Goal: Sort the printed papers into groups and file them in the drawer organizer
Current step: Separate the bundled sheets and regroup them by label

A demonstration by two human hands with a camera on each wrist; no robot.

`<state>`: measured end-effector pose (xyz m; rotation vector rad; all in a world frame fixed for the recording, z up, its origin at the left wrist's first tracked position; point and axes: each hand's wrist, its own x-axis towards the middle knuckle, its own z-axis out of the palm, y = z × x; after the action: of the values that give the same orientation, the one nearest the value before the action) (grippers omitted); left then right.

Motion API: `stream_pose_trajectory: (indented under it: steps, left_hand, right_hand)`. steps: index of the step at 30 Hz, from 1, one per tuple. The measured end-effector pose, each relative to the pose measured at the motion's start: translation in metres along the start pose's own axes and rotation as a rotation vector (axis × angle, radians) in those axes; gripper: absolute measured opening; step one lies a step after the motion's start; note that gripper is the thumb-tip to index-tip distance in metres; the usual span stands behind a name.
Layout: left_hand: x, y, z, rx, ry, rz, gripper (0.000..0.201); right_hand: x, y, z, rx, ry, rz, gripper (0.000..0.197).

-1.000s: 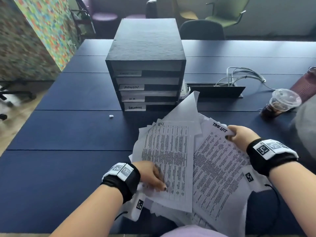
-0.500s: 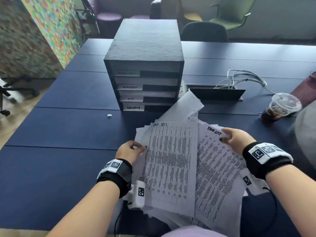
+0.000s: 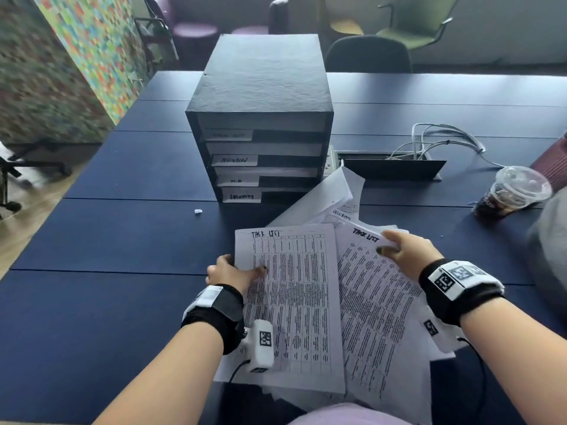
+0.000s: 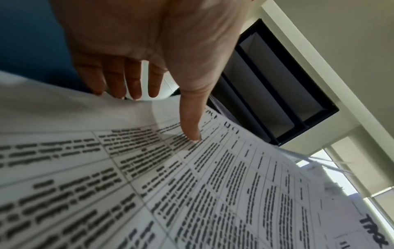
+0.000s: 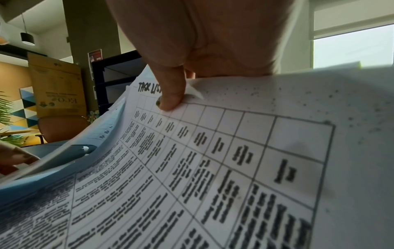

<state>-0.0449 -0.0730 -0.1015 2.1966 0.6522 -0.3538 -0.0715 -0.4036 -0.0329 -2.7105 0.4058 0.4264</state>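
Observation:
A loose heap of printed papers [image 3: 343, 204] lies on the dark blue table in front of the black drawer organizer [image 3: 260, 118], whose slots bear white labels. My left hand [image 3: 233, 271] pinches the left edge of a sheet headed "TASK LIST" [image 3: 291, 302], thumb on top and fingers under it; the thumb [image 4: 189, 121] shows on the print in the left wrist view. My right hand [image 3: 399, 250] pinches the top of a second "TASK LIST" sheet [image 3: 377, 317], its thumb [image 5: 170, 94] pressed on the grid.
An iced drink in a plastic cup [image 3: 509, 194] stands at the right. White cables [image 3: 445, 142] come out of an open cable box [image 3: 389, 167] behind the papers. A small white scrap [image 3: 198, 211] lies left of the papers. Chairs stand beyond the table.
My left hand slid from the bottom of the left sheet up along its left edge and now pinches it near the top. The sheet has squared up. My right hand kept its hold.

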Motion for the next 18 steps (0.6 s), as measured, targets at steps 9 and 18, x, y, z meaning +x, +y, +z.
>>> stream_pose_trajectory:
  steps: [9, 18]
  left_hand:
    - [0.004, 0.003, -0.014, -0.377, -0.001, 0.200, 0.013]
    - [-0.007, 0.046, -0.012, -0.566, -0.183, 0.360, 0.015]
  right_hand:
    - [0.018, -0.016, 0.001, 0.010, -0.020, -0.092, 0.031]
    - [0.022, -0.037, -0.018, 0.319, 0.078, -0.176, 0.016]
